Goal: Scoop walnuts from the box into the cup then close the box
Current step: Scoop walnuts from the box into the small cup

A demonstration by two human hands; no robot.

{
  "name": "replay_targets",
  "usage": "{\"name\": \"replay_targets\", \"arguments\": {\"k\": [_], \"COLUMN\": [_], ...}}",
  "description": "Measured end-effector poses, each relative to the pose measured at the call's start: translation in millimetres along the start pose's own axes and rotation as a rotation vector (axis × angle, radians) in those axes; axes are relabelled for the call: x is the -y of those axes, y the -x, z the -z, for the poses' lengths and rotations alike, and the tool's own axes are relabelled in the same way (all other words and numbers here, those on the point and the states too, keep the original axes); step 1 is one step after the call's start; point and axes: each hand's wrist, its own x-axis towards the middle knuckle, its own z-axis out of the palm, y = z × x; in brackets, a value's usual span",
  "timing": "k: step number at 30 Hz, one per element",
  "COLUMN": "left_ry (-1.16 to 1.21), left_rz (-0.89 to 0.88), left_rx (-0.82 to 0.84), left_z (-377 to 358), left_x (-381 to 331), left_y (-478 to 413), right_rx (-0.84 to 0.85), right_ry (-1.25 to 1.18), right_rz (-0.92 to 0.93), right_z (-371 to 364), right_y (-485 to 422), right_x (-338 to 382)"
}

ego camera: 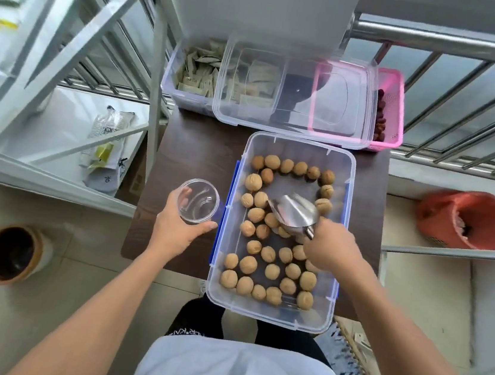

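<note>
Currently right hand [330, 247] grips shiny metal scoop [294, 213] among brown walnuts [273, 271] in clear rectangular plastic box [271, 316]. Left hand [174, 229] holds empty clear round plastic cup [198, 200] just beside box, lid off.

A lived-in room, likely a dormitory — metal bunk frame [155, 82], railing [444, 44], tiled floor [90, 261], red waste bin [466, 219].

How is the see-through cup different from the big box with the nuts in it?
The cup is round; the box is a rectangle. The cup is empty; the box holds many walnuts. The left hand holds the cup beside the box, while the box sits on the table. The cup is much smaller than the box. Both are clear plastic and open on top.
</note>
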Motion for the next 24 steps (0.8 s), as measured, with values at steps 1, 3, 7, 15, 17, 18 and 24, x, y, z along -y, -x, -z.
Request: {"name": "replay_targets", "arguments": {"k": [1, 3, 7, 15, 17, 18, 24], "left_ry": [0.000, 0.002, -0.033, -0.092, -0.107, -0.109, -0.111], "left_rz": [-0.005, -0.026, -0.081, -0.153, -0.162, -0.162, -0.163], "left_rx": [-0.001, 0.005, 0.076, 0.173, 0.179, 0.182, 0.178], "left_z": [0, 0, 6, 21, 22, 22, 22], "left_x": [0, 0, -2, -3, -6, -7, -9], "left_y": [0, 0, -4, -13, -13, -13, -10], "right_rx": [-0.015, -0.035, -0.014, -0.104, -0.122, -0.127, -0.183], "right_ry": [0.024, 0.066, 0.087, -0.075, -0.149, -0.199, -0.422], "right_rz": [0.009, -0.001, -0.090, -0.108, -0.131, -0.148, -0.184], "right_z": [3, 7, 3, -42, -50, -54, -66], "right_y": [3, 9, 25, 13, 8, 6, -14], "right_x": [-3, -9, -5, 16, 24, 28, 47]}}
